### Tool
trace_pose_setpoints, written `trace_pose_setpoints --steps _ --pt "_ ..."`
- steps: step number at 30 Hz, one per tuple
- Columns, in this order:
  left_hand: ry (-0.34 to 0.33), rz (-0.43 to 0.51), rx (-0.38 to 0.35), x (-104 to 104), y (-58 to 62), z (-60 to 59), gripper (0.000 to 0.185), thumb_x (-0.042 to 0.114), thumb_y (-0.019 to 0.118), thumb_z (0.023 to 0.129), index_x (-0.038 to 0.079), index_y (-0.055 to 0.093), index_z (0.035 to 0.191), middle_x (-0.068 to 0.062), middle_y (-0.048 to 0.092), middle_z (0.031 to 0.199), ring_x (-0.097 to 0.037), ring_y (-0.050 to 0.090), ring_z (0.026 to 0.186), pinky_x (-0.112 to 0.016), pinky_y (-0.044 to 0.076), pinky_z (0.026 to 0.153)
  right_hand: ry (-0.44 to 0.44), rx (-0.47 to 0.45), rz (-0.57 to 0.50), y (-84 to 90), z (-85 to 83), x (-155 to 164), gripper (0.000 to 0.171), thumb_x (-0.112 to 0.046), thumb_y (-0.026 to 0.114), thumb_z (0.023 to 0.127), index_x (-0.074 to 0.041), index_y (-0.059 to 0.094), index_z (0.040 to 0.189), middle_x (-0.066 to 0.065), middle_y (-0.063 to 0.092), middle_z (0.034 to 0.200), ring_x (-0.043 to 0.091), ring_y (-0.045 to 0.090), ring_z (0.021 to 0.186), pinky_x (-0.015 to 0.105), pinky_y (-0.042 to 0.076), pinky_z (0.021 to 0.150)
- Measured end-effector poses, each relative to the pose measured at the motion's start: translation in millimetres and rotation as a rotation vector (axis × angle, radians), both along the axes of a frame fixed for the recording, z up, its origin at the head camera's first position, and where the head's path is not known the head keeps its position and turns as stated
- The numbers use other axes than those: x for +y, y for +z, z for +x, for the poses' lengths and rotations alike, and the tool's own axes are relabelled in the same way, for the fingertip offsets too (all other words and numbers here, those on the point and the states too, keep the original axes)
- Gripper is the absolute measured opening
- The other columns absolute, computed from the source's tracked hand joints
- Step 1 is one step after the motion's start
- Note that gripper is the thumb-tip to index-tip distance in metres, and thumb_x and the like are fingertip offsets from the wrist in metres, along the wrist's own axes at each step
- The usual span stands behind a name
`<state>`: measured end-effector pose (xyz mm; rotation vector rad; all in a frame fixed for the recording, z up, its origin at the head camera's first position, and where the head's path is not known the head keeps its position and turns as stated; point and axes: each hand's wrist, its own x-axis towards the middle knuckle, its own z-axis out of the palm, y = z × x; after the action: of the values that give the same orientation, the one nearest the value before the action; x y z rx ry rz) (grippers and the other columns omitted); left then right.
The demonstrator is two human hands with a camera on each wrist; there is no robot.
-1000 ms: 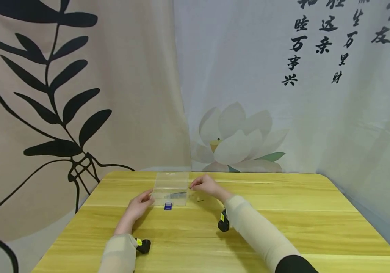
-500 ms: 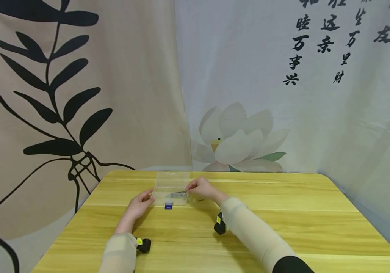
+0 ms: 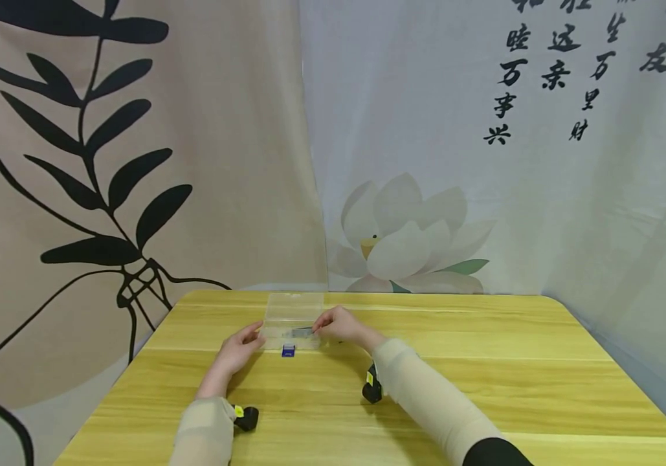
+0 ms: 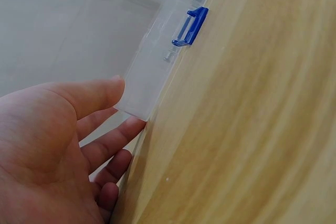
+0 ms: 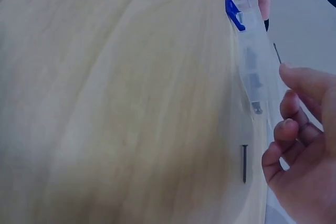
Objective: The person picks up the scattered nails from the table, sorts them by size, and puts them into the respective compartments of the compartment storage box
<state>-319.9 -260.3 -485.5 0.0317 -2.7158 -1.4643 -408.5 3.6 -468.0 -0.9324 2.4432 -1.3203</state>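
A clear plastic box [image 3: 293, 307] with a blue latch [image 3: 288, 351] stands near the table's far edge, its lid raised. My left hand [image 3: 236, 353] grips the box's left corner; in the left wrist view the thumb [image 4: 102, 95] lies against the wall and fingers touch the bottom corner. Over the box's right end, my right hand [image 3: 345, 323] pinches a thin dark nail [image 5: 277, 52] between thumb and finger. Dark contents [image 3: 302, 332] show inside the box, too small to make out. Another nail [image 5: 244, 163] lies on the table beside the box.
The wooden table [image 3: 309, 401] stretches in front of the box and to both sides. A printed curtain [image 3: 251, 162] hangs behind the far edge. Each wrist carries a small black camera [image 3: 246, 419].
My right hand has moved left and slightly down with the nail, from beside the box to over its right end. My left hand stays at the box's corner.
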Motion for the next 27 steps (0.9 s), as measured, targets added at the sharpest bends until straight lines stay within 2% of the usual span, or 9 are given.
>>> trace_pose_setpoints --steps 10,15,20,23,27 --pt "-0.003 0.000 0.001 -1 -1.7 -1.4 0.052 0.021 0.055 0.100 0.005 0.040 0.147 -0.026 0.049 0.136 -0.042 0.045 0.125 -0.054 0.037 0.102 0.015 -0.007 0.001 -2.5 1.8 -2 0.009 -0.004 0.067 0.090 -0.001 0.075 0.092 0.006 0.073 0.097 0.006 0.043 0.054 0.020 0.037 0.051" --pt "-0.007 0.001 0.001 -1 -3.0 -3.6 0.052 0.022 0.055 0.100 0.005 0.041 0.147 -0.025 0.049 0.136 -0.042 0.046 0.125 -0.054 0.038 0.101 0.012 -0.002 -0.012 0.3 3.6 4 0.012 -0.005 0.066 0.091 0.001 0.075 0.095 0.008 0.072 0.099 0.006 0.046 0.056 0.021 0.039 0.052" --pt "-0.007 0.003 -0.004 -2 -3.3 -4.6 0.052 0.022 0.056 0.100 0.006 0.041 0.147 -0.025 0.049 0.137 -0.042 0.046 0.125 -0.055 0.037 0.102 0.016 0.026 -0.036 7.1 5.4 20 0.013 -0.006 0.065 0.092 0.000 0.075 0.097 0.008 0.072 0.098 0.008 0.061 0.076 0.023 0.049 0.065" --pt "-0.013 0.003 -0.007 -3 -2.4 -3.7 0.053 0.022 0.055 0.100 0.006 0.040 0.148 -0.026 0.049 0.137 -0.042 0.045 0.125 -0.055 0.037 0.102 0.020 0.036 -0.042 11.9 6.9 36 0.014 -0.007 0.065 0.092 0.002 0.074 0.098 0.008 0.072 0.098 0.010 0.064 0.088 0.025 0.051 0.076" --pt "-0.013 0.005 -0.008 -4 -1.9 -3.2 0.053 0.023 0.056 0.100 0.006 0.040 0.148 -0.025 0.048 0.137 -0.042 0.044 0.126 -0.056 0.036 0.103 0.007 0.021 -0.017 17.9 10.8 62 0.018 -0.010 0.065 0.092 0.003 0.073 0.102 0.007 0.072 0.100 0.013 0.064 0.090 0.030 0.052 0.079"
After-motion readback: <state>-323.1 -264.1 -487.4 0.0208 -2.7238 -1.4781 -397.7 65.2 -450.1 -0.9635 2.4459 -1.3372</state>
